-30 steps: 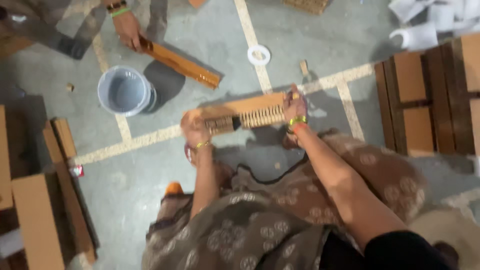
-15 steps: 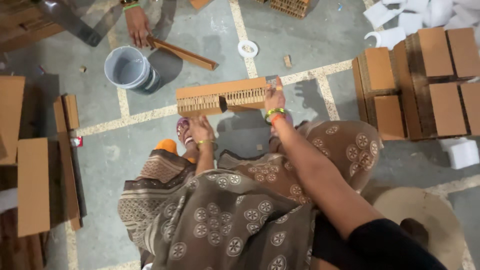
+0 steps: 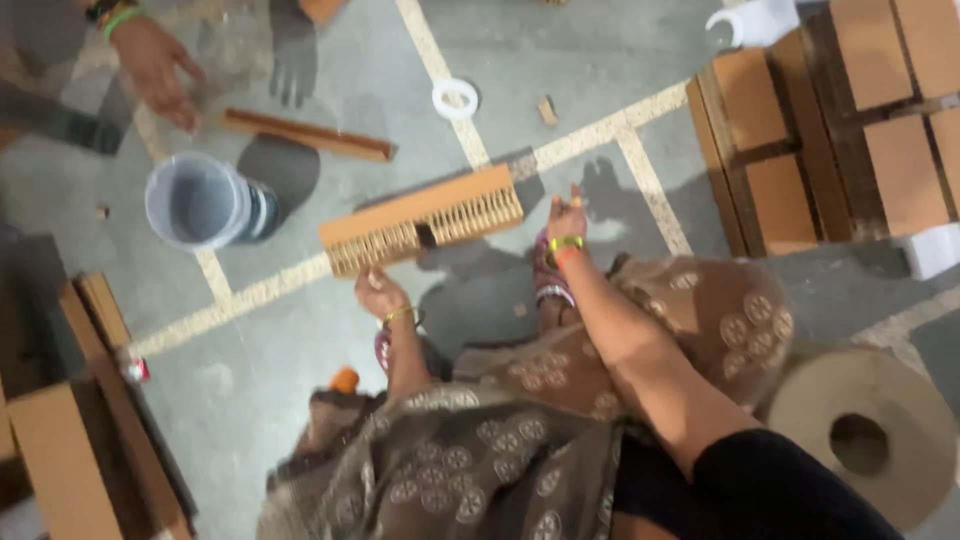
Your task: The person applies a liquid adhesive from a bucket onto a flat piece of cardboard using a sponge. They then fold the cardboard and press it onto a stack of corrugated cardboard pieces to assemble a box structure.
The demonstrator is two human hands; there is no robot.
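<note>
Your left hand [image 3: 380,293] sits loosely curled just beneath the near left end of the honeycomb cardboard slab [image 3: 425,218], holding nothing. Your right hand [image 3: 567,218] hangs open just right of the slab, clear of it. The slab lies on the floor [image 3: 560,60]. Far left of it stand a grey bucket [image 3: 197,201] and a wooden strip [image 3: 305,135], with another person's hand [image 3: 155,65] beyond.

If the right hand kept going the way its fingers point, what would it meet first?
The right hand points up the picture, beside the cardboard comb piece. Its path looks free: bare floor, though depth is unclear.
</note>
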